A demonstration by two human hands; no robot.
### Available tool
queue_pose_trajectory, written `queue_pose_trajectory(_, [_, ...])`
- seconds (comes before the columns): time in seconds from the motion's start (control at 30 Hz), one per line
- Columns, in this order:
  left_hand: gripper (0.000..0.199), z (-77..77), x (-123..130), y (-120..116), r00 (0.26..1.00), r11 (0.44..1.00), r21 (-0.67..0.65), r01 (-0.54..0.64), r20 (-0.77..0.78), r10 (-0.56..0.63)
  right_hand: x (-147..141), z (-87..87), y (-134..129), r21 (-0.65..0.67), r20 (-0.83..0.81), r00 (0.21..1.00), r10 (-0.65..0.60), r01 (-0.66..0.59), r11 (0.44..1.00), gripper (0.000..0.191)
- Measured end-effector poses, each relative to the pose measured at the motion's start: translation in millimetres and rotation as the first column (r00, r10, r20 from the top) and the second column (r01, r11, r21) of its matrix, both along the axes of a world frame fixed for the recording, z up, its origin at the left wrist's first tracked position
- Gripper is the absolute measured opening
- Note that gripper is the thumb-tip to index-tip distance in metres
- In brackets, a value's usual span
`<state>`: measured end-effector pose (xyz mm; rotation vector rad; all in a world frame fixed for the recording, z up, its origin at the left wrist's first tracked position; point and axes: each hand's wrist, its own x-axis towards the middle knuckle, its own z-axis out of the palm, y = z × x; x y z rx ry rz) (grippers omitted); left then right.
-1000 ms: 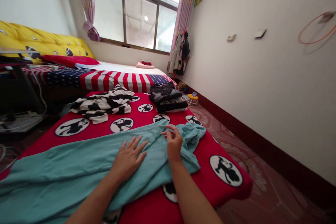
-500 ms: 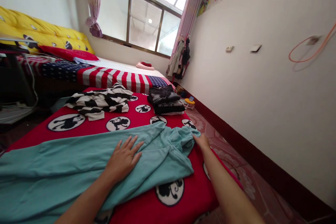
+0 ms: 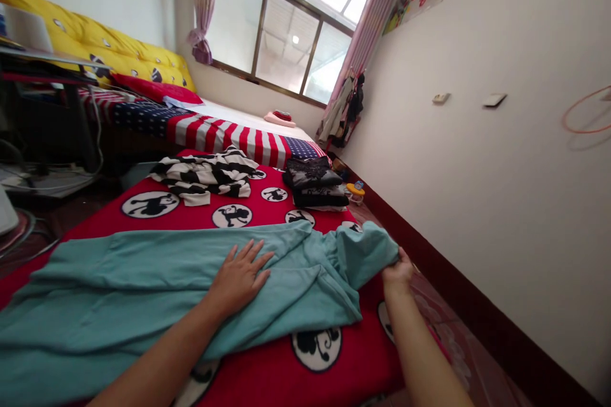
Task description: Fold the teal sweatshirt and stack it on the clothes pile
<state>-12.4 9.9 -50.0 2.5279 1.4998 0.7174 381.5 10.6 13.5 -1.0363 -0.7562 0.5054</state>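
A long teal garment (image 3: pixel 157 292) lies stretched across a red patterned blanket (image 3: pixel 267 375). My left hand (image 3: pixel 241 276) rests flat on its middle, fingers spread. At the garment's right end, my right hand (image 3: pixel 399 270) is closed on the edge of its collar or hood (image 3: pixel 365 251) and holds it lifted a little. I cannot tell which of the two that part is. Lengthwise folds and wrinkles run through the cloth, and its left end leaves the view at the lower left.
Beyond the garment lie a crumpled black-and-white garment (image 3: pixel 205 175) and a stack of dark folded clothes (image 3: pixel 315 184). Behind stands a bed with a striped, starred cover (image 3: pixel 229 141). A desk (image 3: pixel 52 60) is at the left, a wall (image 3: pixel 506 191) at the right.
My right hand has pulled the collar or hood end outward to the right, so it is spread wider. The left hand stays flat on the cloth. The view has turned slightly left.
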Motion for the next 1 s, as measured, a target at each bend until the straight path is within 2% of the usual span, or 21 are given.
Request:
queue_pose_trajectory(0.1, [0.043, 0.5, 1.1, -0.3, 0.999, 1.0, -0.002, 0.007, 0.038, -0.007, -8.5, 9.4, -0.4, -0.031, -0.072, 0.997, 0.033, -0.035, 0.999, 0.043])
queue_pose_trajectory(0.2, [0.045, 2.8, 0.1, 1.9, 0.986, 0.999, -0.041, 0.026, 0.164, -0.019, -42.6, 33.3, 5.0, 0.026, -0.136, 0.988, 0.078, -0.075, 0.997, 0.048])
queue_pose_trajectory(0.23, [0.047, 4.2, -1.3, 3.3, 0.967, 0.998, -0.062, 0.031, 0.254, -0.014, -61.5, 41.6, 5.7, 0.059, -0.082, 0.992, 0.093, -0.088, 0.994, 0.049])
queue_pose_trajectory(0.27, [0.049, 5.7, -3.3, 4.8, 0.929, 0.996, -0.084, 0.03, 0.369, 0.003, -83.4, 48.5, 5.3, 0.077, 0.077, 0.992, 0.103, -0.109, 0.991, 0.052])
queue_pose_trajectory(0.3, [0.051, 7.5, -5.9, 6.4, 0.866, 0.994, -0.11, 0.024, 0.499, 0.034, -107.1, 53.5, 3.6, 0.066, 0.289, 0.951, 0.106, -0.131, 0.989, 0.054])
queue_pose_trajectory(0.37, [0.055, 10.9, -12.4, 9.8, 0.653, 0.983, -0.185, 0.009, 0.746, 0.134, -153.8, 56.5, -3.0, -0.024, 0.665, 0.735, 0.131, -0.155, 0.988, 0.053])
queue_pose_trajectory(0.4, [0.057, 12.3, -16.0, 11.4, 0.523, 0.973, -0.232, 0.007, 0.83, 0.194, -173.7, 54.7, -7.5, -0.075, 0.769, 0.62, 0.157, -0.156, 0.985, 0.047])
queue_pose_trajectory(0.43, [0.059, 13.2, -19.5, 12.9, 0.405, 0.961, -0.275, 0.004, 0.88, 0.25, -189.6, 51.3, -12.4, -0.124, 0.819, 0.538, 0.199, -0.173, 0.977, 0.039])
queue_pose_trajectory(0.47, [0.059, 13.6, -22.7, 14.4, 0.317, 0.952, -0.307, -0.005, 0.902, 0.293, -200.7, 46.7, -17.4, -0.178, 0.826, 0.498, 0.265, -0.215, 0.96, 0.03])
queue_pose_trajectory(0.5, [0.058, 13.5, -25.4, 15.8, 0.263, 0.945, -0.325, -0.024, 0.91, 0.319, -206.7, 41.3, -22.0, -0.239, 0.8, 0.49, 0.347, -0.271, 0.933, 0.023])
queue_pose_trajectory(0.53, [0.057, 12.8, -27.5, 17.3, 0.242, 0.943, -0.329, -0.05, 0.912, 0.331, -207.8, 35.6, -26.1, -0.304, 0.754, 0.495, 0.432, -0.32, 0.897, 0.019])
queue_pose_trajectory(0.6, [0.054, 10.7, -29.3, 20.1, 0.258, 0.945, -0.313, -0.1, 0.909, 0.328, -198.3, 23.7, -31.9, -0.387, 0.619, 0.576, 0.534, -0.367, 0.846, 0.02])
queue_pose_trajectory(0.67, [0.055, 8.8, -28.5, 22.9, 0.271, 0.946, -0.309, -0.102, 0.906, 0.325, -180.2, 10.7, -35.5, -0.383, 0.522, 0.708, 0.476, -0.304, 0.872, 0.025])
queue_pose_trajectory(0.73, [0.06, 8.0, -26.6, 25.1, 0.261, 0.944, -0.319, -0.084, 0.907, 0.33, -161.8, -3.5, -38.7, -0.362, 0.52, 0.772, 0.366, -0.189, 0.913, 0.026])
queue_pose_trajectory(0.8, [0.063, 8.5, -24.9, 26.1, 0.242, 0.946, -0.316, -0.074, 0.914, 0.325, -148.5, -16.9, -42.2, -0.366, 0.556, 0.773, 0.306, -0.102, 0.925, 0.025])
queue_pose_trajectory(0.87, [0.061, 10.0, -24.4, 25.8, 0.24, 0.951, -0.299, -0.077, 0.921, 0.309, -141.8, -26.1, -43.2, -0.374, 0.579, 0.761, 0.291, -0.069, 0.925, 0.024])
queue_pose_trajectory(1.0, [0.052, 13.7, -26.5, 22.5, 0.28, 0.951, -0.295, -0.096, 0.909, 0.31, -143.7, -24.1, -26.2, -0.32, 0.627, 0.743, 0.235, -0.03, 0.947, 0.023])
